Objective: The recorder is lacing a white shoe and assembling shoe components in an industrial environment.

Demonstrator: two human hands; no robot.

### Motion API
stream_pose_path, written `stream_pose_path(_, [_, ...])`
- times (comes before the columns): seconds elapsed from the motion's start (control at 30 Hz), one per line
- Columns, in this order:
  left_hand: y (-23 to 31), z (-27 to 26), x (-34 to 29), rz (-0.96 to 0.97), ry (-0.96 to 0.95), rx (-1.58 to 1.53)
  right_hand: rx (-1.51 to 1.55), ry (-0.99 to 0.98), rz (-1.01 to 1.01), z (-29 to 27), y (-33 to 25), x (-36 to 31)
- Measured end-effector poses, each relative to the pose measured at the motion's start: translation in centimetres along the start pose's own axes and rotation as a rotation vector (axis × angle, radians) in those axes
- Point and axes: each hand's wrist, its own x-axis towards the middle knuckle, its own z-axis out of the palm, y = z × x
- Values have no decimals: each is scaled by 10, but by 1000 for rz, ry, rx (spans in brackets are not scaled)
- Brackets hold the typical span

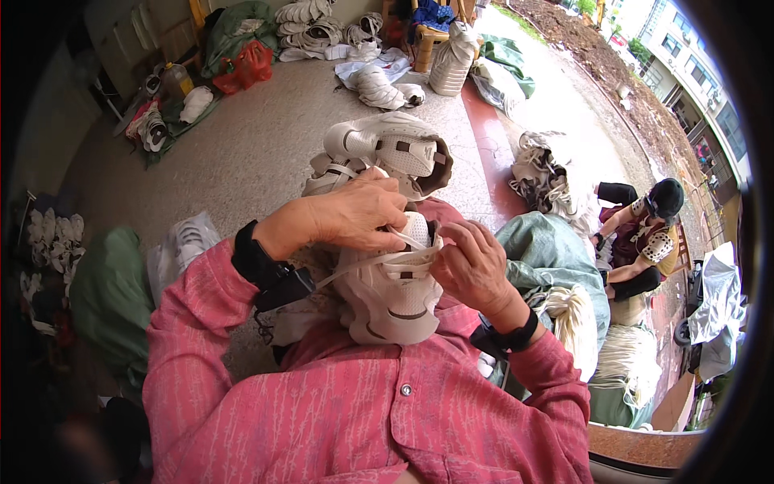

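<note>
On my lap rests a white shoe upper (pixel 390 310), its toe toward me and its opening partly covered by my fingers. A flat cream shoelace (pixel 345 272) runs across its eyelets. My left hand (pixel 359 211) reaches over the upper from the left, thumb and fingers pinching the lace near the tongue. Opposite it, my right hand (pixel 474 262) has curled fingers drawn together on the lace at the right eyelet edge. Just beyond my hands lie more white shoe uppers (pixel 367 141), stacked together. Dark bands wrap both my wrists.
At my right stand a green sack (pixel 536 242), a bundle of cream laces (pixel 571 319) and another lace bundle (pixel 633 359). A person (pixel 645 234) sits farther right. White shoe piles (pixel 310 28), a red bag (pixel 246 66) and a white sack (pixel 455 64) lie far ahead.
</note>
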Motion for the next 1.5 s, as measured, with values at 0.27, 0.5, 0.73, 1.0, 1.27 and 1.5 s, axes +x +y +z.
stream_pose_path(0.27, [-4,-2,17,-241,54,-200,430,-27,7,1,7,0])
stream_pose_path(0.5, [-4,11,29,-2,714,-205,667,49,323,15,4,9])
stream_pose_path(0.73, [52,-6,-100,-879,19,-992,1497,-23,582,7,5,12])
stream_pose_path(1.0, [77,114,-148,-736,552,-2314,1279,-72,326,16,13,5])
stream_pose_path(1.27, [43,92,-158,-537,1332,-2122,694,-65,264,12,-7,31])
stream_pose_path(1.5, [65,1,-181,-512,1371,-1393,1600,74,690,2,-1,30])
